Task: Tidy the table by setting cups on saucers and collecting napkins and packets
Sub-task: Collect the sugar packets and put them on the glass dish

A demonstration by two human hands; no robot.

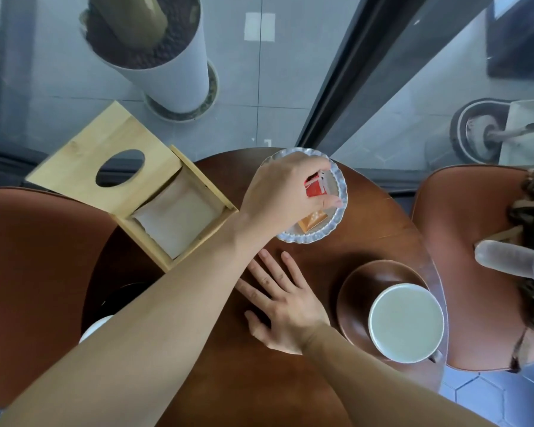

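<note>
Your left hand (285, 186) reached across the round brown surface (235, 374) to a small scalloped glass dish (342, 183) at its far edge. Its grip was pinched shut on a red packet (315, 188), held just above the dish. An orange packet (312, 221) lay flat inside the dish, below your fingers.

Your right hand (282, 306) rested palm down on the surface, fingers spread and holding nothing, just beside a brown saucer (356, 288). A pale cup (406, 323) stood on that saucer, toward its near right side.

To the left, a wooden napkin box (198, 177) sat with its lid (105, 155) swung open, and white napkins (176, 220) lay inside it. Part of a white cup (94, 329) showed under your left forearm, at the surface's left edge. Brown chairs (34, 272) stood on both sides.
</note>
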